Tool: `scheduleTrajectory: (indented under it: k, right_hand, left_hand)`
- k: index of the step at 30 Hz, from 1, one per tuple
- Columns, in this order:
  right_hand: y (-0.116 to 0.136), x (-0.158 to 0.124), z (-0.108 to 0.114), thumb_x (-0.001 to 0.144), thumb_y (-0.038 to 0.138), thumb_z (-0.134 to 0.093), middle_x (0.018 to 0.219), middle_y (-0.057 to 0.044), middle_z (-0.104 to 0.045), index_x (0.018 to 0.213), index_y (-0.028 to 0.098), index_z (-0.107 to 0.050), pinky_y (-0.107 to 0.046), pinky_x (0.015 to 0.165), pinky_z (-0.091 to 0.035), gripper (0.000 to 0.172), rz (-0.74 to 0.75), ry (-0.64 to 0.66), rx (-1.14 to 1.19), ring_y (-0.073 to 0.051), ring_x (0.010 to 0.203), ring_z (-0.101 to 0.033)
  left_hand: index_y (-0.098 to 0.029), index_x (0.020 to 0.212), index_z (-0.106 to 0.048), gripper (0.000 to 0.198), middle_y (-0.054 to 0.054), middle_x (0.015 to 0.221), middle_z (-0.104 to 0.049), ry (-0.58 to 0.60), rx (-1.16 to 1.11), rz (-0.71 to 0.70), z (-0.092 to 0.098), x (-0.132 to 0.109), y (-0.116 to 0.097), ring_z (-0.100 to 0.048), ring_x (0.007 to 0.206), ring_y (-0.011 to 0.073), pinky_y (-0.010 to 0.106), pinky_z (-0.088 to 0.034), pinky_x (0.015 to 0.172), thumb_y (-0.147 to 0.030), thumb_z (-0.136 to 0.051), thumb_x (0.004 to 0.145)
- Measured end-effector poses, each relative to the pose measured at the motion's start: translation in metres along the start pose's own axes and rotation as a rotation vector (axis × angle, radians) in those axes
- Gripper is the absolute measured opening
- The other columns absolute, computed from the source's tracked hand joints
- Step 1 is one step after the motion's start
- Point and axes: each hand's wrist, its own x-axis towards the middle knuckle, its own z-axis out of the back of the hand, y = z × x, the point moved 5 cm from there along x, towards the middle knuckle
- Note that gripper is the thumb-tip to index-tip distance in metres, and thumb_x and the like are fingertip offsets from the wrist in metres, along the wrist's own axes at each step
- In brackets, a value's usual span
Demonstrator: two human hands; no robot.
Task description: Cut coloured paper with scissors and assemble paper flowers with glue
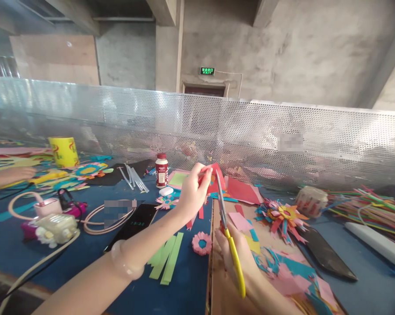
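Observation:
My left hand (192, 192) is raised over the middle of the table, its fingertips pinched on a piece of red paper (219, 183). My right hand (234, 249) is wrapped round a pair of scissors (233, 251) with yellow handles. Their blades point up and away, with the tips close to the red paper. A pink paper ring (202, 243) lies between my forearms. Beside it are several light green paper strips (171, 258). To the right of the scissors lie a pink paper piece (240, 221) and a multicoloured paper flower (283, 214).
Behind the table stands a perforated metal screen (250, 131). Around are a red-capped bottle (162, 170), a phone (135, 223), a dark phone-like slab (327, 253), cables, glue sticks (135, 177), a tape roll (312, 201) and paper scraps (292, 275). Another person's hand (18, 176) is at far left.

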Motion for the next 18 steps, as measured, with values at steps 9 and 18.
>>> scheduleTrajectory:
  k: [9, 18]
  right_hand:
    - [0.003, -0.003, -0.002, 0.081, 0.04, -0.05, 0.06, 0.004, -0.048, 0.072, 0.02, -0.047, -0.021, 0.049, -0.035, 0.022, 0.027, 0.035, 0.011, -0.012, 0.054, -0.045]
    - [-0.004, 0.002, -0.007, 0.087, 0.047, -0.036, 0.056, 0.005, -0.043, 0.074, 0.02, -0.045, -0.021, 0.043, -0.032, 0.031, -0.022, 0.036, 0.042, -0.011, 0.048, -0.042]
  left_hand:
    - [-0.02, 0.074, -0.042, 0.016, -0.005, 0.059, -0.043, -0.01, 0.155, -0.177, 0.002, -0.002, -0.009, -0.04, 0.052, 0.009, 0.021, -0.035, 0.051, -0.022, -0.041, 0.09]
    - [-0.021, 0.073, -0.04, 0.017, -0.006, 0.057, -0.039, -0.01, 0.152, -0.162, 0.002, -0.002, -0.01, -0.037, 0.05, 0.0094, 0.021, -0.033, 0.05, -0.024, -0.04, 0.09]
